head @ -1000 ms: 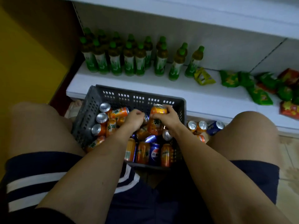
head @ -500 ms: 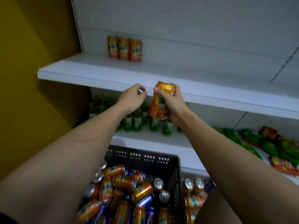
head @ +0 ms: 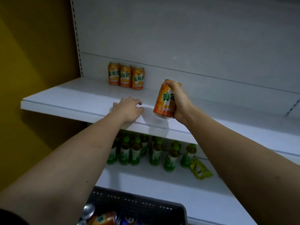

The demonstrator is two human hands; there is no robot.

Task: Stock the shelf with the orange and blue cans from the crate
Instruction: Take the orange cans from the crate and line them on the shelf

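Right hand (head: 179, 103) wraps my orange printed drink can (head: 164, 101), tilted, just above the white metal shelf (head: 68, 98) edge, while left hand (head: 128, 109), fingers loosely curled and seemingly empty, rests on that edge above the dark plastic crate (head: 146, 207).

My forearms are bare right down to the wrists; my left hand (head: 128, 109) and right hand (head: 180, 101) wear no gloves, rings or watch.
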